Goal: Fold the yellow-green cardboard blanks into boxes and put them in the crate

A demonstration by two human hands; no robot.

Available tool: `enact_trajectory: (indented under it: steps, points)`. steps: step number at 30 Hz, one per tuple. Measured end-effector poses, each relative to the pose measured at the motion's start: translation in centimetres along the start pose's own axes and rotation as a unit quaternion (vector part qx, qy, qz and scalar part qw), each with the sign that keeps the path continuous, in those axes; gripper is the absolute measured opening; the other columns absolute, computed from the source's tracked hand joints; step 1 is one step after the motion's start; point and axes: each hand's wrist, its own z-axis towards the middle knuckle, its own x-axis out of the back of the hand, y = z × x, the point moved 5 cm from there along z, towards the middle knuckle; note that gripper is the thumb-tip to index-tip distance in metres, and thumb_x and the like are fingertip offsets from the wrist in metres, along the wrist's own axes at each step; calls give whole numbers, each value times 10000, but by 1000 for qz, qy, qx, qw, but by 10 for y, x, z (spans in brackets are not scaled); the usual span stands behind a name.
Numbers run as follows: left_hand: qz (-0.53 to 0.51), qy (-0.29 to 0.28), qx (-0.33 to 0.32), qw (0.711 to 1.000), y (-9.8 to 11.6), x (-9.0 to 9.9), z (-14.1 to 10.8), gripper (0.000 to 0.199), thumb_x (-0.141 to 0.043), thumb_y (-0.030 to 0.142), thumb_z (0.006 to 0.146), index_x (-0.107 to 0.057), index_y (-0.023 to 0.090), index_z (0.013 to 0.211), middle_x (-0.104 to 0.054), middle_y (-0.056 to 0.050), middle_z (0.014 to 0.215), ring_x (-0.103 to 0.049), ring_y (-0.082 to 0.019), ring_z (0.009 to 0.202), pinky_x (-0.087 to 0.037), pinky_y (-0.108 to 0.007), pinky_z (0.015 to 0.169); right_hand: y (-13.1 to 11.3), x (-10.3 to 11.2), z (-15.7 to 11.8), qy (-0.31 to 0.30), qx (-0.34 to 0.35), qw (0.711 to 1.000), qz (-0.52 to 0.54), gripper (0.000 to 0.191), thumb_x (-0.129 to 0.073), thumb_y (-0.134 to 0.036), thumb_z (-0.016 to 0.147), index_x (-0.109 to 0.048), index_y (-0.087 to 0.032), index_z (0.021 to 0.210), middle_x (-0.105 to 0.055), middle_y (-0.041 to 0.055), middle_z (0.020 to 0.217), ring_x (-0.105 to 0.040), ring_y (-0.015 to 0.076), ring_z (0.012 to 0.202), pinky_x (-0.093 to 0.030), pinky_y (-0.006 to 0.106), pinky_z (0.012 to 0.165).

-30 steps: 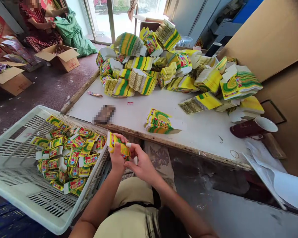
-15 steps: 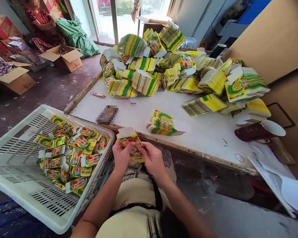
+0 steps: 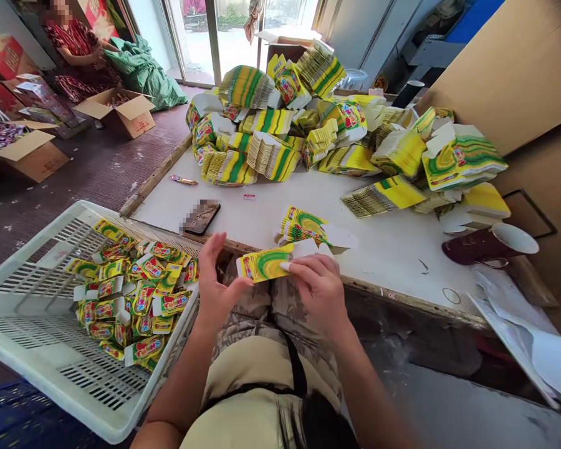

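A yellow and green carton [image 3: 266,264] lies sideways over my lap, its white flaps toward the right. My right hand [image 3: 318,288] grips the flap end between thumb and fingers. At the carton's left end my left hand [image 3: 219,284] is spread, fingers up and thumb beside the printed end; whether the thumb touches it I cannot tell. Just beyond, a small stack of flat cartons [image 3: 303,226] rests on the white table [image 3: 388,249]. Left of my left hand, a white plastic basket [image 3: 23,346] holds several small folded boxes [image 3: 143,296].
Bundles of flat cartons [image 3: 273,153] are heaped at the table's back. A phone [image 3: 203,218] lies near the front edge, a dark mug [image 3: 489,245] at the right. A person [image 3: 81,59] sits at the far left by open cardboard boxes [image 3: 124,112].
My left hand has opened and moved slightly left. My right hand has shifted right and up. The carton that was upright between both hands now lies sideways with its yellow-green side showing.
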Motion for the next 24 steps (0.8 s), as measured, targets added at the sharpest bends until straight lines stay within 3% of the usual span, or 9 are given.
enact_trajectory:
  steps: [3, 6, 8, 10, 12, 14, 17, 21, 24]
  points:
    - [130, -161, -3, 978, 4, -12, -3, 1031, -902, 454, 540, -416, 257, 1428, -499, -143, 1430, -454, -363, 1336, -334, -523, 1131, -17, -3, -3, -51, 97, 994, -9, 265, -559, -142, 910, -707, -352, 978, -748, -37, 934, -635, 209, 1008, -275, 525, 1148]
    - [159, -269, 59, 948, -10, -28, -14, 796, -830, 336, 666, -465, 250, 1368, -612, -113, 1288, -597, -318, 1163, -472, -474, 993, -26, -6, -9, -25, 88, 995, 35, 299, -614, -182, 882, -652, -370, 1111, -688, -13, 1186, -541, 246, 1245, -191, 561, 1197]
    - [164, -271, 73, 946, -17, -35, -18, 665, -771, 294, 723, -487, 247, 1323, -646, -90, 1212, -631, -283, 1087, -505, -430, 933, -17, -5, -13, 57, -8, 995, 85, 485, -667, -276, 854, -526, -335, 1315, -531, 58, 1421, -410, 291, 1383, -228, 583, 1184]
    - [169, -265, 55, 948, -18, -40, -20, 701, -772, 286, 716, -458, 251, 1342, -633, -86, 1225, -624, -281, 1101, -503, -416, 935, -2, -11, -17, 85, -123, 972, 183, 663, -661, -379, 858, -374, -276, 1448, -398, 114, 1528, -366, 305, 1418, -311, 559, 1157]
    - [164, -278, 26, 946, -15, -44, -23, 797, -768, 275, 717, -376, 268, 1411, -600, -91, 1273, -614, -281, 1127, -505, -406, 933, 9, -30, -21, 16, -221, 924, 313, 598, -586, -452, 901, -405, -247, 1433, -453, 121, 1496, -451, 286, 1367, -396, 505, 1117]
    - [162, -287, -3, 944, -13, -47, -25, 863, -750, 267, 738, -283, 284, 1464, -560, -101, 1309, -608, -279, 1136, -514, -395, 911, 13, -48, -25, -74, -294, 853, 425, 505, -551, -513, 906, -535, -241, 1331, -583, 109, 1381, -558, 274, 1268, -470, 470, 1060]
    - [171, -298, -36, 938, -12, -50, -27, 856, -727, 248, 758, -249, 291, 1467, -535, -106, 1282, -600, -274, 1130, -518, -381, 884, 12, -59, -25, -130, -337, 776, 517, 506, -639, -543, 838, -621, -243, 1245, -676, 96, 1249, -639, 274, 1147, -539, 450, 978]
    - [174, -314, -63, 931, -11, -52, -27, 760, -701, 154, 712, -338, 290, 1366, -547, -82, 1218, -601, -263, 1106, -516, -363, 871, 8, -62, -24, -171, -317, 761, 539, 608, -668, -607, 798, -596, -259, 1291, -678, 105, 1242, -672, 273, 1075, -586, 445, 892]
    - [186, -322, -55, 927, -12, -51, -27, 692, -661, 100, 667, -384, 277, 1276, -568, -72, 1183, -623, -259, 1039, -513, -366, 849, 9, -63, -27, -159, -299, 794, 505, 646, -564, -660, 851, -532, -267, 1363, -631, 115, 1325, -641, 275, 1156, -560, 473, 946]
